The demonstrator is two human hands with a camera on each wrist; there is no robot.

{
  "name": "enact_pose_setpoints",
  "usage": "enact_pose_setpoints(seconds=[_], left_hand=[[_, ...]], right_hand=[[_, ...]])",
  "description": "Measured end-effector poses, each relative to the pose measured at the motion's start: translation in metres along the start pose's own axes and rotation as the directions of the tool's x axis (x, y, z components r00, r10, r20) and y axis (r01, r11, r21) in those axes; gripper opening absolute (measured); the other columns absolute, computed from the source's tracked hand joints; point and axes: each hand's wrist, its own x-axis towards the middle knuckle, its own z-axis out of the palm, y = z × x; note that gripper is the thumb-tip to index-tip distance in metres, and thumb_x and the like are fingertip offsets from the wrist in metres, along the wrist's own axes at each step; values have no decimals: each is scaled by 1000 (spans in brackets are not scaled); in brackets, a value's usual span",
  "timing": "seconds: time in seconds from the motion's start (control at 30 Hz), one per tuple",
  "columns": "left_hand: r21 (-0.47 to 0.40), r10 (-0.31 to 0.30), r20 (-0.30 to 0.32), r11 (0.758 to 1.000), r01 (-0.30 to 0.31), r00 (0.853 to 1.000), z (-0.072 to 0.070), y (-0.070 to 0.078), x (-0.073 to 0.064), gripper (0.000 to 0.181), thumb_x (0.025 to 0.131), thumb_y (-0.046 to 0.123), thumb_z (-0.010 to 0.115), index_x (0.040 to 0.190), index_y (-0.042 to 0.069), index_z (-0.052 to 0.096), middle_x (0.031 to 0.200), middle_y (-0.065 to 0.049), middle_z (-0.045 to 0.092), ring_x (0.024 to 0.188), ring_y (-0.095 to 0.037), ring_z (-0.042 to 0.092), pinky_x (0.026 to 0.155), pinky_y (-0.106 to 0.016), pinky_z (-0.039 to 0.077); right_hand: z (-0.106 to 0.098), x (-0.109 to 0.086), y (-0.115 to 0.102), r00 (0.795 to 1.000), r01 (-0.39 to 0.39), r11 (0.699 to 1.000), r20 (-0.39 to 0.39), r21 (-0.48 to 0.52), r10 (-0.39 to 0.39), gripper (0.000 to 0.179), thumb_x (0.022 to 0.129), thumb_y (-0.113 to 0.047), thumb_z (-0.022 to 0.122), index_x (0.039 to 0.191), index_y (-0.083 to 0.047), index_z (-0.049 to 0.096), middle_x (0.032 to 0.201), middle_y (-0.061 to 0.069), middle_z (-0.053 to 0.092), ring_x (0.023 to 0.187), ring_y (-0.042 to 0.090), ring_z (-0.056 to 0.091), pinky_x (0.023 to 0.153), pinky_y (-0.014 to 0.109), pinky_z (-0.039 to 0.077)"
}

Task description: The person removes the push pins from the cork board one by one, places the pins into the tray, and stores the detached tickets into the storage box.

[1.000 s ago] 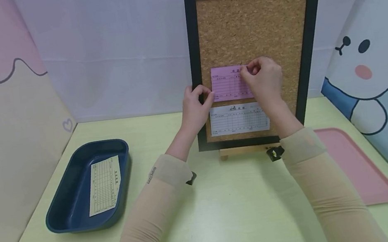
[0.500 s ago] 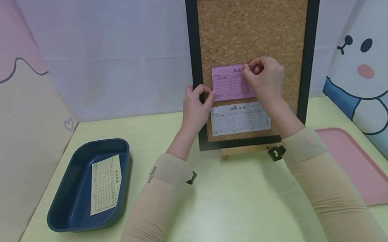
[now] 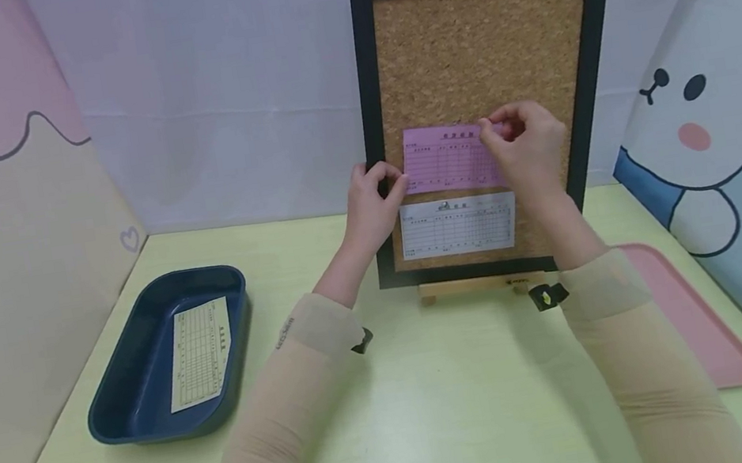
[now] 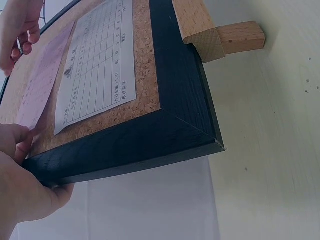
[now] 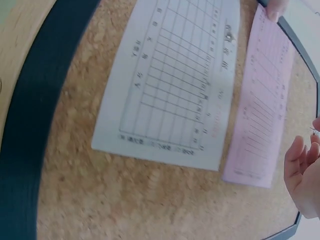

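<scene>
A pink receipt slip (image 3: 443, 161) lies against the cork board (image 3: 487, 46), above a white receipt slip (image 3: 459, 230). A push pin (image 3: 445, 205) sits at the white slip's top middle. My left hand (image 3: 368, 212) pinches the pink slip's lower left corner, beside the black frame; in the left wrist view some fingers reach behind the frame. Over the pink slip's right end, my right hand (image 3: 532, 151) has thumb and index finger together. They pinch a small metallic push pin (image 5: 315, 133) in the right wrist view, apart from the slip.
On the left stands a dark blue tray (image 3: 110, 414) with a pale yellow slip (image 3: 201, 357) in it. A pink tray (image 3: 727, 350) lies to the right, partly behind my right sleeve. The board leans on a wooden stand (image 3: 469, 286).
My right hand has moved right along the pink slip, uncovering more of its printed heading and right part. My left hand stays at the slip's lower left corner.
</scene>
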Motion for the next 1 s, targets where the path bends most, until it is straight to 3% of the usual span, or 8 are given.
enact_pose_setpoints(seconds=[0.3, 0.47, 0.77, 1.0], left_hand=[[19, -30, -8, 999, 30, 1000, -15, 4, -6, 18, 94, 25, 59, 90, 8, 60, 141, -17, 36, 134, -31, 34, 108, -44, 32], [35, -39, -13, 999, 40, 999, -21, 5, -7, 18, 93, 25, 60, 88, 8, 60, 139, -15, 39, 128, -29, 42, 103, -42, 38], [42, -49, -36, 998, 50, 998, -39, 5, -13, 20, 94, 26, 59, 94, 6, 62, 112, -9, 57, 98, -21, 56, 80, -35, 49], [55, -37, -20, 998, 38, 999, -52, 6, -18, 20, 96, 25, 55, 98, 6, 60, 89, -6, 62, 81, -17, 54, 66, -26, 43]], right_hand=[[-18, 0, -11, 999, 10, 1000, 39, 8, -11, 30, 89, -30, 63, 94, -1, 67, 82, 8, 58, 72, 10, 47, 66, 14, 39], [-27, 0, -16, 997, 63, 998, 48, -5, -63, 28, 88, -26, 65, 92, 1, 67, 79, 12, 58, 71, 13, 47, 64, 13, 36], [-46, 3, -18, 991, 103, 995, 81, -3, -102, 23, 86, -20, 68, 89, 3, 67, 74, 7, 55, 67, 9, 45, 61, 14, 33], [-63, 3, -19, 989, 106, 994, 104, -18, -103, 25, 87, -22, 66, 91, 4, 66, 73, -3, 52, 68, 6, 44, 62, 15, 34]])
